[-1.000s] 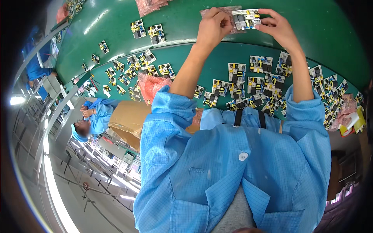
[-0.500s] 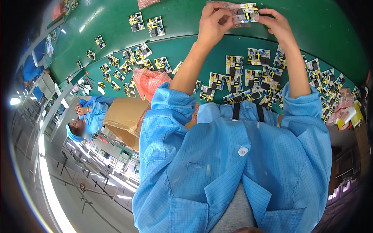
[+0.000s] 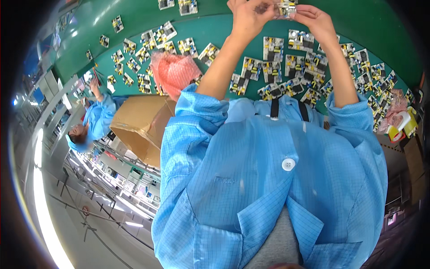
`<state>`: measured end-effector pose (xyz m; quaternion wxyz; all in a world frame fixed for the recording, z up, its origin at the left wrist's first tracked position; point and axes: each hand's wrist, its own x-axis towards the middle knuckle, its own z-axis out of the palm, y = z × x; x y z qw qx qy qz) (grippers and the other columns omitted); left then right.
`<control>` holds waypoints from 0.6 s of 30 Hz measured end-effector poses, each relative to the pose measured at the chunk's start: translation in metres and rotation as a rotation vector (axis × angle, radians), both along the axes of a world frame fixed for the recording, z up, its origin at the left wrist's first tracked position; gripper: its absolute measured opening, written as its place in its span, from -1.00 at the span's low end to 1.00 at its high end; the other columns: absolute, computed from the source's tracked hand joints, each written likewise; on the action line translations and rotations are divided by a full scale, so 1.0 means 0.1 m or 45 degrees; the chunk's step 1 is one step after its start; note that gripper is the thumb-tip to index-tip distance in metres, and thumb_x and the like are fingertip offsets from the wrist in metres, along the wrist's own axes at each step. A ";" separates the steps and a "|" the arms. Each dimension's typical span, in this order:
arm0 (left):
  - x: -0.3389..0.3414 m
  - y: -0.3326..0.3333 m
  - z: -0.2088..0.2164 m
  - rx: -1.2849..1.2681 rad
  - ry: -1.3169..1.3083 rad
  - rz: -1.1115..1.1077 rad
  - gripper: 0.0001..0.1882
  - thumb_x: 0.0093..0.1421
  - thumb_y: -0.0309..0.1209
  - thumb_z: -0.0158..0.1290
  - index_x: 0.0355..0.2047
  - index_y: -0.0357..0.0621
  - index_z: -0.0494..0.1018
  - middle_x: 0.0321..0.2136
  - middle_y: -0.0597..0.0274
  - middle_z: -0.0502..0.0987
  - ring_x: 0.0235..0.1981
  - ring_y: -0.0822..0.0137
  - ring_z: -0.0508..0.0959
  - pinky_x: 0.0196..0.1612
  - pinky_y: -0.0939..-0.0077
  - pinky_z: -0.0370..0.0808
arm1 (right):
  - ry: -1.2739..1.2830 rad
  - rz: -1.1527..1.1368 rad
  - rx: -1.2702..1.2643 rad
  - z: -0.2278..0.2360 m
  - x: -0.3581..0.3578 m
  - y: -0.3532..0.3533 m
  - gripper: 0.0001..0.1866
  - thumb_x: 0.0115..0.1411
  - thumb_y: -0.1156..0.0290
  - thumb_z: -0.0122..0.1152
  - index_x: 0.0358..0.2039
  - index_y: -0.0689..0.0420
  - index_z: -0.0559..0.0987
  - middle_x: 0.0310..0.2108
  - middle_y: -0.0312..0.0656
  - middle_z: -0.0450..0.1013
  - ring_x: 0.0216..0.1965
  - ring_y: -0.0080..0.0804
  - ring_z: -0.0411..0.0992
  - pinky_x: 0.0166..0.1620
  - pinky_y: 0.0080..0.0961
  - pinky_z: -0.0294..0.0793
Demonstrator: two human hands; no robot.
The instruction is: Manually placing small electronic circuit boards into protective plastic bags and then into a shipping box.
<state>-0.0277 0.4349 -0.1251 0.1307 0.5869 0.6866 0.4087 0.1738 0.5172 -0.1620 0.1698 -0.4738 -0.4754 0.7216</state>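
At the top edge of the view my two hands meet around a small white circuit board (image 3: 286,9) with black and yellow parts. My right hand (image 3: 316,21) pinches the board's right end between thumb and fingers. My left hand (image 3: 250,19) is closed at its left end, with a bit of bubble-wrap bag (image 3: 260,8) showing between thumb and fingers. The picture's edge cuts off the upper part of the hands and the board. Below them, many similar circuit boards (image 3: 273,48) lie on the green table (image 3: 226,31).
A pink bubble-wrap bundle (image 3: 174,71) lies left of my left forearm. An open cardboard box (image 3: 136,123) stands at the table's near left side. More boards (image 3: 150,40) spread leftward. Crumpled bubble wrap (image 3: 396,105) lies at far right. A co-worker in blue (image 3: 99,114) sits beyond the box.
The view has shifted, so my hands and the board now sit higher, partly out of the picture. Less of the bubble wrap shows around the board. The co-worker's arm has reached toward the table.
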 end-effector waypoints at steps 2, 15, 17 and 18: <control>0.06 -0.22 0.08 -0.021 0.087 0.022 -0.80 -0.12 -0.44 0.29 -0.41 0.01 0.59 0.01 0.05 0.42 0.07 -0.04 0.33 0.13 0.10 0.23 | 0.168 -0.087 -0.005 0.16 0.01 -0.16 -0.80 0.11 0.57 0.31 -0.22 0.30 0.59 -0.31 -0.17 0.60 -0.32 -0.52 0.54 -0.26 -0.63 0.52; 0.15 -1.42 0.88 0.145 -0.304 0.142 -0.79 0.04 -0.49 0.16 -0.26 -0.16 0.54 0.22 0.01 0.31 0.23 0.03 0.28 0.27 0.19 0.19 | 0.062 0.034 0.031 0.80 0.06 -1.54 -0.57 0.13 0.28 0.36 -0.01 0.15 0.56 -0.56 -0.48 0.40 -0.62 -0.77 0.14 -0.55 -0.73 0.03; 0.09 -1.68 0.99 0.326 -0.851 0.214 -0.78 0.08 -0.50 0.14 -0.23 -0.20 0.52 0.25 0.02 0.28 0.24 0.12 0.27 0.26 0.25 0.21 | 0.121 0.080 -0.076 1.04 -0.11 -1.76 -0.53 0.14 0.32 0.34 0.05 0.19 0.50 -0.60 -0.49 0.34 -0.62 -0.76 0.14 -0.55 -0.73 0.05; 0.14 -1.75 0.99 0.459 -1.442 0.218 -0.78 0.12 -0.50 0.11 -0.20 -0.25 0.50 0.27 0.03 0.24 0.24 0.20 0.27 0.24 0.30 0.23 | 0.152 0.084 -0.076 1.00 -0.05 -1.85 -0.53 0.15 0.34 0.34 0.06 0.19 0.49 -0.55 -0.47 0.39 -0.61 -0.75 0.15 -0.54 -0.74 0.08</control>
